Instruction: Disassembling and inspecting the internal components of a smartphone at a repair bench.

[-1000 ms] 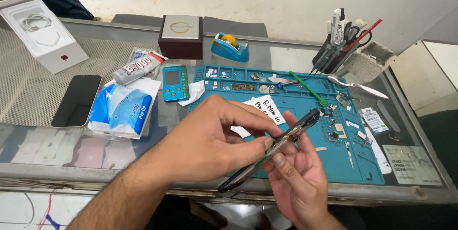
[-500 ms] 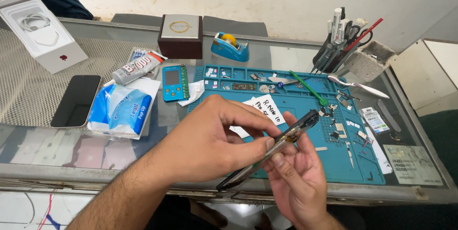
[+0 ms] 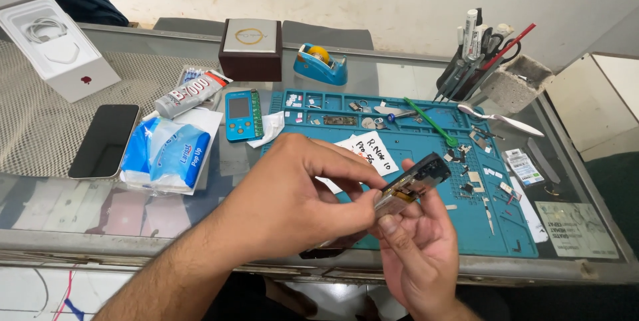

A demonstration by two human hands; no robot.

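An opened phone (image 3: 411, 185), dark-framed with gold and silver parts showing inside, is held edge-on and tilted up to the right. It sits above a teal mat's near edge.

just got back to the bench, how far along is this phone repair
Done, by the look of it: the phone is opened, and small parts lie sorted on the blue mat. In hand: the right hand props the phone on edge while the left hand pinches at its exposed side. Left: no closing up has begun; the glue tube lies apart, and the green pry tool rests on the mat.
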